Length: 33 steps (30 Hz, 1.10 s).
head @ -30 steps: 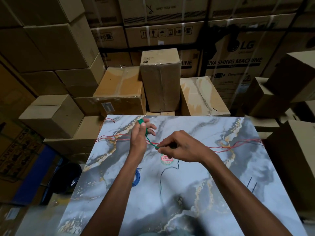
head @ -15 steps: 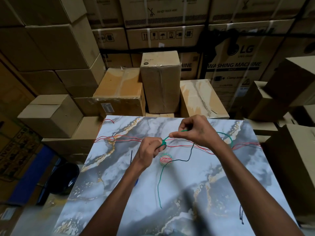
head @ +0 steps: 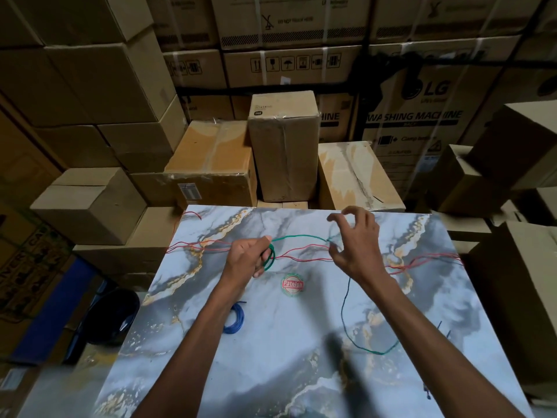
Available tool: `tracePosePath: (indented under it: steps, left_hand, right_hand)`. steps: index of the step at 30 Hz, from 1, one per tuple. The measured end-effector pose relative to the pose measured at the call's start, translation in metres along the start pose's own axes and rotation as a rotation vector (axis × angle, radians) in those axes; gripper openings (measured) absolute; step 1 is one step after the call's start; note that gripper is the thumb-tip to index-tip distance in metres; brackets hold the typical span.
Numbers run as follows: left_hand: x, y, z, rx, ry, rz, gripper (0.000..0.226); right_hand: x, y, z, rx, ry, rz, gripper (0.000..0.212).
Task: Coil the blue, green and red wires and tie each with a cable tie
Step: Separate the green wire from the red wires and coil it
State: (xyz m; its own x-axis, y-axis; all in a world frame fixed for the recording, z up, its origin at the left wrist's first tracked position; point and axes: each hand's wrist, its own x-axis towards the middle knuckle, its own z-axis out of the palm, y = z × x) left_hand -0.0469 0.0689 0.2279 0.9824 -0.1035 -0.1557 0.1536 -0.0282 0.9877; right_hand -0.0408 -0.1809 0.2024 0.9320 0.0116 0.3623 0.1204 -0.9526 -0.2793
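We hold our left hand (head: 248, 256) curled round a small coil of the green wire (head: 297, 236), loops wound about the fingers. From there the wire arcs right to our right hand (head: 355, 245), where thumb and a lower finger pinch it while the other fingers spread loosely above. The wire's free tail drops from that hand and curves across the near right of the marbled tabletop (head: 271, 342).

The red wire (head: 304, 253) lies in long loose strands straight across the far part of the tabletop, under both hands, its ends reaching the left and right edges. The blue wire (head: 235, 318) sits coiled beside our left forearm. A round sticker (head: 292, 285) lies between the hands, nearer us.

Stacked cardboard boxes (head: 283, 146) press against the far edge and flank both sides.
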Motion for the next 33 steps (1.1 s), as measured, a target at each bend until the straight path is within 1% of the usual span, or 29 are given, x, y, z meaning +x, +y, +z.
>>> tracePosePath:
  steps: [1,2,3,5,6,8,9,12,14,16,18,21,24,26,29,31,33]
  left_hand:
    - [0.000,0.001,0.001,-0.002,0.026,0.009,0.049]
    - [0.000,0.001,0.001,-0.011,0.043,0.015,0.049]
    - [0.000,0.001,0.001,-0.015,0.051,0.022,0.049]
    - [-0.001,-0.002,0.000,0.009,0.034,0.045,0.049]
    - [-0.001,-0.003,0.001,0.028,0.012,0.063,0.049]
    - [-0.004,-0.006,0.004,0.113,-0.044,0.116,0.049]
    - [-0.006,-0.008,0.007,0.188,-0.072,0.148,0.047]
    - [-0.011,-0.027,0.017,0.519,-0.145,0.259,0.045]
    - [-0.015,-0.041,0.025,0.752,-0.190,0.284,0.048]
    - [-0.018,-0.054,0.029,0.911,-0.212,0.294,0.042]
    - [-0.018,-0.068,0.026,1.021,-0.196,0.272,0.042]
    - [-0.014,-0.088,0.010,1.189,-0.153,0.135,0.046]
    - [-0.011,-0.099,-0.007,1.242,-0.048,0.012,0.045]
    - [-0.008,-0.100,-0.015,1.250,0.040,-0.039,0.041]
    - [-0.004,-0.093,-0.030,1.218,0.178,-0.069,0.039]
    - [-0.003,-0.086,-0.040,1.148,0.310,-0.021,0.038]
    - [-0.001,-0.078,-0.049,1.009,0.415,0.047,0.041]
  right_hand:
    - [-0.003,-0.003,0.003,0.007,0.074,0.030,0.041]
    - [-0.005,-0.004,0.005,0.066,0.100,0.079,0.027]
    - [-0.007,-0.005,0.007,0.188,0.069,0.152,0.016]
    - [-0.007,-0.004,0.013,0.484,-0.106,0.330,0.016]
    - [-0.009,-0.005,0.016,0.605,-0.176,0.385,0.017]
    - [-0.010,-0.007,0.021,0.808,-0.248,0.422,0.015]
    - [-0.010,-0.009,0.021,0.870,-0.265,0.408,0.015]
    - [-0.003,-0.015,0.016,0.901,-0.267,0.344,0.019]
    - [0.005,-0.019,0.010,1.051,-0.291,0.384,0.019]
    - [0.014,-0.019,0.003,1.161,-0.309,0.448,0.020]
    - [0.023,-0.015,-0.004,1.244,-0.294,0.533,0.022]
    - [0.034,0.001,-0.014,1.454,-0.272,0.703,0.024]
    - [0.038,0.021,-0.019,1.624,-0.277,0.778,0.024]
    - [0.037,0.032,-0.018,1.654,-0.235,0.814,0.025]
    - [0.033,0.048,-0.009,1.606,-0.092,0.924,0.028]
    - [0.026,0.057,-0.001,1.485,0.017,1.003,0.025]
    - [0.017,0.062,0.010,1.281,0.089,1.054,0.019]
